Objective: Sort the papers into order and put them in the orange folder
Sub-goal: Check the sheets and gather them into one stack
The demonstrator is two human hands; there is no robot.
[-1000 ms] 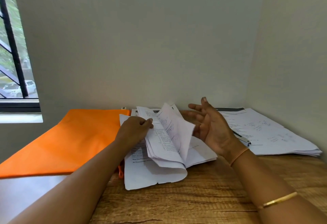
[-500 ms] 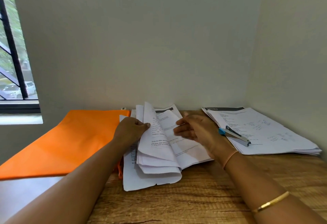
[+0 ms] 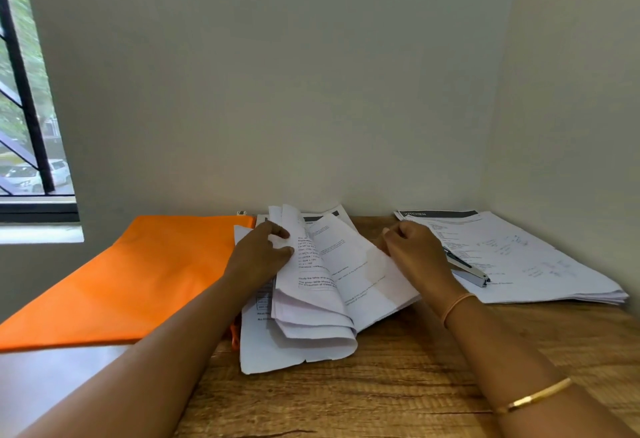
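Since a second ago the right hand point(image 3: 415, 254) has dropped from a raised, open-palmed pose onto the loose stack of white printed papers point(image 3: 363, 285), and the turned leaves have settled further left. Seen from the head camera, the left hand point(image 3: 261, 259) pinches the curled bundle of turned-back leaves between thumb and fingers and props it up. The right hand lies with curled fingers at the far right edge of the exposed page, and from behind the knuckles I cannot tell whether it grips a corner or only presses. The hands are apart, one on each side of the opened stack. The stack lies on the brown wood-grain table point(image 3: 381, 389), just right of the flat orange fabric folder point(image 3: 138, 275) and overlapping its right edge. The stack's long axis runs away from the person toward the wall, leaning slightly right at the far end, with the print upright to the reader. To leaf through well, the left hand should hold the turned bundle firmly while the right lifts one sheet at a time by its corner, so no page is skipped or creased. Well apart on the right, a grey-and-blue stapler point(image 3: 467, 269) lies on a second pile of white printed sheets point(image 3: 536, 264).
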